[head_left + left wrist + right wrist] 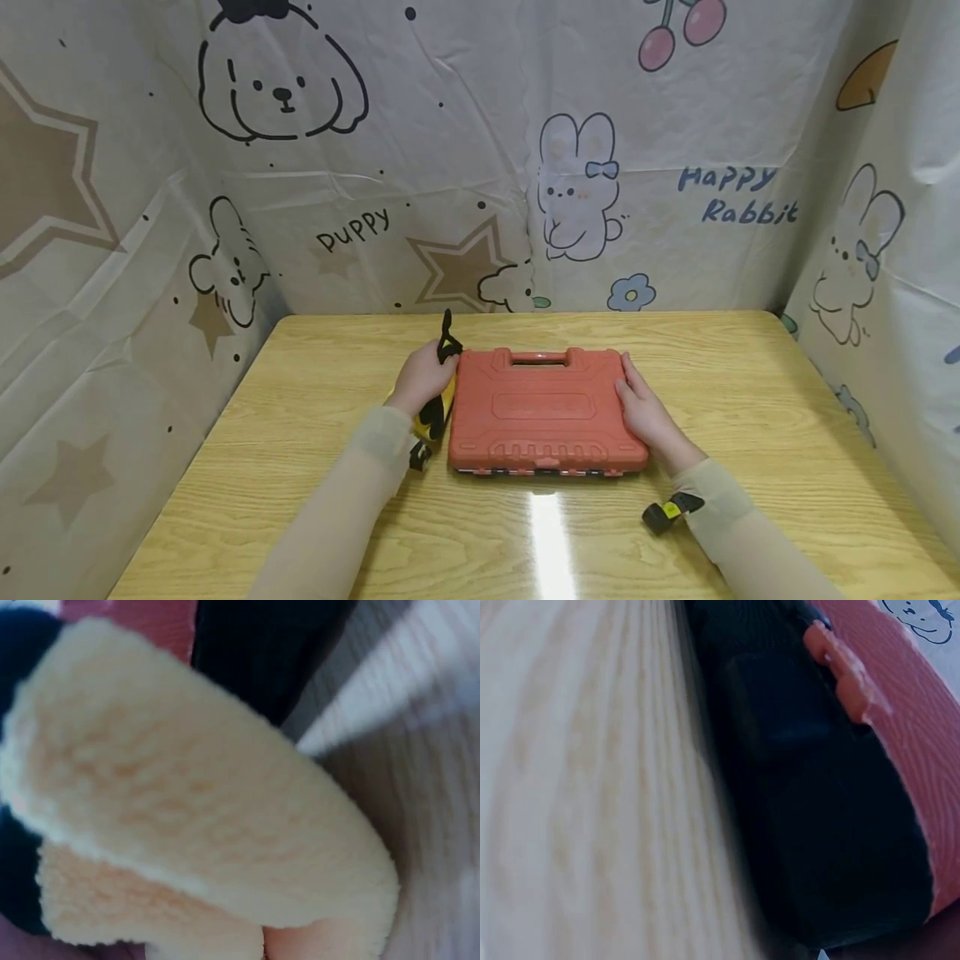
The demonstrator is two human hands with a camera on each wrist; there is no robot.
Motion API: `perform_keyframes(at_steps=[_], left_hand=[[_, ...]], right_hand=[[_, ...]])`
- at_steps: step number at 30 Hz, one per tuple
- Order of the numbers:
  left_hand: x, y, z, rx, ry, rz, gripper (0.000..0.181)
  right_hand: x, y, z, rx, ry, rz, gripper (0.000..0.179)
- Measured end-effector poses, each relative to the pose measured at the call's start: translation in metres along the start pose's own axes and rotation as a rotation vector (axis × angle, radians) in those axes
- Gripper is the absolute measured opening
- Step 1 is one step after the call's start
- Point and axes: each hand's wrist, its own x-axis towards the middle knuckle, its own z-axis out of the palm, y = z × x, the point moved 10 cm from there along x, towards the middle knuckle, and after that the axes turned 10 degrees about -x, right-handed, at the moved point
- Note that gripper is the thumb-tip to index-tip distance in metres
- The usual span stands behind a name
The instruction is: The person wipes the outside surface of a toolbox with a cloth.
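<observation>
In the head view, a red case [543, 408] with a black lower half lies flat on the table, its carry handle at the far side. My right hand [652, 417] rests against its right side, fingers straight along the edge and thumb on the lid's rim. At the left side, my left hand [423, 379] grips a yellow-and-black item [432, 417] with a black loop [447, 333] sticking up. In the left wrist view, pale yellow fuzzy fabric [195, 780] fills most of the picture. The right wrist view shows the case's black side [817, 810] close up.
A wood-grain table [300, 375] lies under everything. Patterned cloth [450, 150] stands behind it and along both sides. A small black-and-yellow wrist device [671, 511] sits at the right wrist, and a bright light reflection crosses the table near the front.
</observation>
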Motion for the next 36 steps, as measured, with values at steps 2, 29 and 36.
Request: perform_keyframes(at_steps=[2,29,36], left_hand=[[-0.001,-0.002,0.001,-0.002,0.001,-0.003,0.038],[-0.035,-0.003,0.003,-0.008,0.000,0.041,0.042],[-0.046,-0.003,0.004,0.015,0.000,0.074,0.039]], right_hand=[[0.000,0.000,0.000,-0.002,0.002,0.002,0.060],[0.001,0.001,-0.002,-0.028,0.038,0.012,0.059],[0.001,0.001,-0.003,-0.034,0.045,0.011,0.059]])
